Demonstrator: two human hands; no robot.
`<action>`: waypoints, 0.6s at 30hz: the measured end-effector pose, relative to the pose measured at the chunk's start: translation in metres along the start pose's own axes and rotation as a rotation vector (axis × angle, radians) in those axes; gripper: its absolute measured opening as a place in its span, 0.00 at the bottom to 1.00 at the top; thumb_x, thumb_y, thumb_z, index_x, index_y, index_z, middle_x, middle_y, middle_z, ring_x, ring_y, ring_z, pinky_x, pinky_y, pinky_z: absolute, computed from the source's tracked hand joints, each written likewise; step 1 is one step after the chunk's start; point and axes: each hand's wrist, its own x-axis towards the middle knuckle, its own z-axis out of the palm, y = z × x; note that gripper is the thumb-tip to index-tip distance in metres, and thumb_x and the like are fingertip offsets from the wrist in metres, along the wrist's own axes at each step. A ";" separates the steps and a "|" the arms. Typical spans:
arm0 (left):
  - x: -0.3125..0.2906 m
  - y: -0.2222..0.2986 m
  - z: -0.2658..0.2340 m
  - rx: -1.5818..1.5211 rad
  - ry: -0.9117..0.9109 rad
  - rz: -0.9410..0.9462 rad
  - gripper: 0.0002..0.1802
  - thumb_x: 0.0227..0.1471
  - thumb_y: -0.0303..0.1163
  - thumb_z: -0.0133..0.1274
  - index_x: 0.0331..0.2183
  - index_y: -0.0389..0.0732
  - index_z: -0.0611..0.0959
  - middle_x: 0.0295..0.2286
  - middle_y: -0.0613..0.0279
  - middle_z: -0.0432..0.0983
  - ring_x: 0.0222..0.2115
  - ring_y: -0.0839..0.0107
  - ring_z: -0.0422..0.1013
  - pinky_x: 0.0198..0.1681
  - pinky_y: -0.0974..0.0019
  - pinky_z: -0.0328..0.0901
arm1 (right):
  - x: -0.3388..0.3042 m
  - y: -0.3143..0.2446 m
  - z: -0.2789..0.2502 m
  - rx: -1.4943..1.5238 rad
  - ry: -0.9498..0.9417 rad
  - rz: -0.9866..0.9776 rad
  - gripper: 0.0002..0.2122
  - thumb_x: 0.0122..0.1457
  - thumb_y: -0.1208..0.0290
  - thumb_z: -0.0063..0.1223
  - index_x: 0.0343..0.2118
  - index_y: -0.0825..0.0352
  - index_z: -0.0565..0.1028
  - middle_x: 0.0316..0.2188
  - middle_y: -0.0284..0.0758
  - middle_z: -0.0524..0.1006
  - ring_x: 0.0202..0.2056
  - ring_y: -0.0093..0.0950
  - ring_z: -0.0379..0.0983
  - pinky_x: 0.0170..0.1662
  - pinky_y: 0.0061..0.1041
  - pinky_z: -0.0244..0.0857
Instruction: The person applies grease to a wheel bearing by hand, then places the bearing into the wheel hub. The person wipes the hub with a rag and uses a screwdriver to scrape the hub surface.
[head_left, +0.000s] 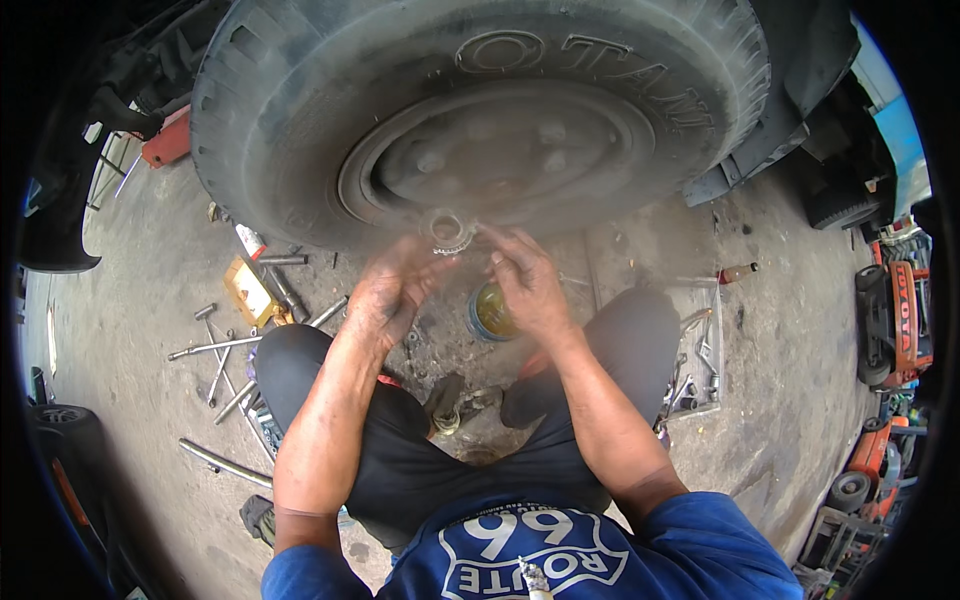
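Note:
In front of the large tyre [270,130] and its dusty wheel rim [500,160], I hold up a small metal ring with a toothed or rollered edge, which looks like a roller bearing [447,234]. The fingers of my left hand [393,288] are closed on its left and lower side. My right hand [530,285] has its fingers bent, with the index fingertip at the ring's right edge; whether it grips the ring too is blurred. Below and between my hands, a round blue tub [474,318] with yellowish liquid stands on the floor.
Wrenches and bars [215,347] lie on the floor at left, near a yellow box [250,291]. A tray of tools [716,380] sits beside my right knee. Further right are a dark bottle [738,273] and an orange forklift [908,320].

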 end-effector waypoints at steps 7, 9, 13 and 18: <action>-0.002 -0.001 0.004 -0.028 0.057 -0.006 0.15 0.61 0.39 0.57 0.43 0.38 0.80 0.47 0.55 0.79 0.47 0.59 0.76 0.40 0.70 0.66 | -0.004 0.002 0.000 -0.145 0.061 -0.158 0.22 0.59 0.86 0.43 0.54 0.66 0.79 0.41 0.38 0.77 0.33 0.24 0.77 0.40 0.23 0.73; -0.002 -0.001 0.003 -0.033 0.062 0.001 0.15 0.61 0.38 0.57 0.43 0.37 0.80 0.47 0.54 0.79 0.47 0.59 0.76 0.40 0.70 0.66 | -0.005 0.000 0.001 -0.208 0.067 -0.212 0.22 0.57 0.87 0.43 0.53 0.65 0.80 0.43 0.40 0.78 0.34 0.25 0.77 0.40 0.24 0.73; -0.001 -0.001 0.000 -0.017 0.067 0.019 0.15 0.61 0.37 0.56 0.44 0.35 0.80 0.46 0.53 0.79 0.48 0.59 0.75 0.40 0.70 0.66 | -0.014 -0.010 0.004 -0.303 0.007 -0.272 0.23 0.55 0.88 0.45 0.52 0.64 0.80 0.44 0.40 0.78 0.35 0.27 0.78 0.41 0.25 0.73; -0.002 0.004 0.004 0.010 0.026 0.012 0.17 0.61 0.39 0.57 0.44 0.36 0.80 0.45 0.54 0.80 0.48 0.59 0.76 0.40 0.71 0.65 | -0.005 -0.011 0.001 0.000 0.069 -0.145 0.24 0.57 0.86 0.45 0.56 0.61 0.78 0.48 0.38 0.75 0.36 0.25 0.74 0.41 0.26 0.71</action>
